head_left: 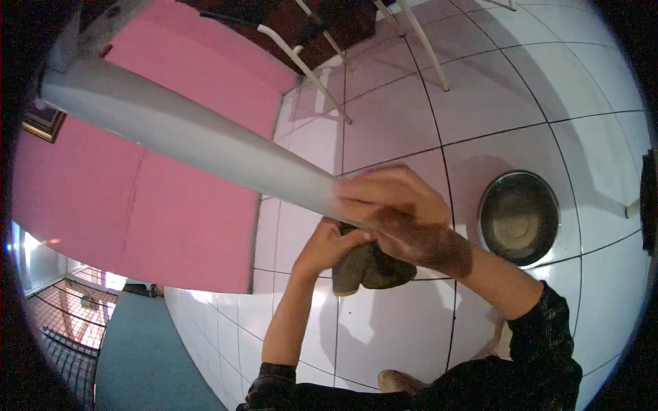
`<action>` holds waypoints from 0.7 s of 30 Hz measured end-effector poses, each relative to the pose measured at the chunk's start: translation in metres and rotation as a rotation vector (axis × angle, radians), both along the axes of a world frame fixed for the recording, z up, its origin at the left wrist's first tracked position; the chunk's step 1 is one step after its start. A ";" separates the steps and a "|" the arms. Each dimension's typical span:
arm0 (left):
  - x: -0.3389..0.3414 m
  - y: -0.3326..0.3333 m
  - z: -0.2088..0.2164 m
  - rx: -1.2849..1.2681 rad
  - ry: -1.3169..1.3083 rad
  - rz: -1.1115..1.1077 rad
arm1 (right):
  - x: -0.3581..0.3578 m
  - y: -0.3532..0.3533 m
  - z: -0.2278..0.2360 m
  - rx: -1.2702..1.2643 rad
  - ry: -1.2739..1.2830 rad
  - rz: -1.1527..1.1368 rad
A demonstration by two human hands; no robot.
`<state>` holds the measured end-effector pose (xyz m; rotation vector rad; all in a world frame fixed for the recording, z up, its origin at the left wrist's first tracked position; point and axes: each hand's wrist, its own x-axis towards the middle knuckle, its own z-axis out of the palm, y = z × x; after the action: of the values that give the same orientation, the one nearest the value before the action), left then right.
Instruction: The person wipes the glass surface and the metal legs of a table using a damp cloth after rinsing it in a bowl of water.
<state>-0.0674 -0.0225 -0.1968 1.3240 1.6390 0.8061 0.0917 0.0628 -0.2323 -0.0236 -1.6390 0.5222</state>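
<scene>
A light-grey post (199, 140) slants in from the upper left and narrows toward my hands. My left hand (327, 245) is beside its lower end, the thumb and fingers closed on a dark olive cloth (373, 268) that hangs in folds below. Across the post's lower end lies my right hand (404, 209), smeared by motion. Its fingers reach over the post, and I cannot tell how tightly they are bent or whether they hold part of the cloth. The post's foot is hidden behind my hands.
A round dark metal basin (519, 219) with liquid in it stands on the white tiled floor (404, 329) at the right. Behind the post is a pink wall (185, 226). Pale chair legs (428, 51) stand at the far side. My foot (397, 381) shows at the lower edge.
</scene>
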 end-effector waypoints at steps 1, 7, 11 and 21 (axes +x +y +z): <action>0.000 0.000 -0.002 -0.089 0.052 0.066 | -0.008 0.008 0.022 0.017 0.101 0.086; -0.004 -0.007 -0.010 0.201 0.395 -0.047 | -0.001 -0.001 0.039 0.148 0.122 0.033; 0.001 -0.010 -0.002 0.019 0.098 0.079 | -0.004 0.004 0.028 0.044 0.185 0.036; 0.005 -0.007 0.005 -0.037 0.106 0.060 | -0.008 -0.004 0.029 -0.529 0.153 0.277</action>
<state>-0.0628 -0.0299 -0.1919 1.3165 1.7761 0.7478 0.0834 0.0585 -0.2030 -0.1452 -1.3230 1.1324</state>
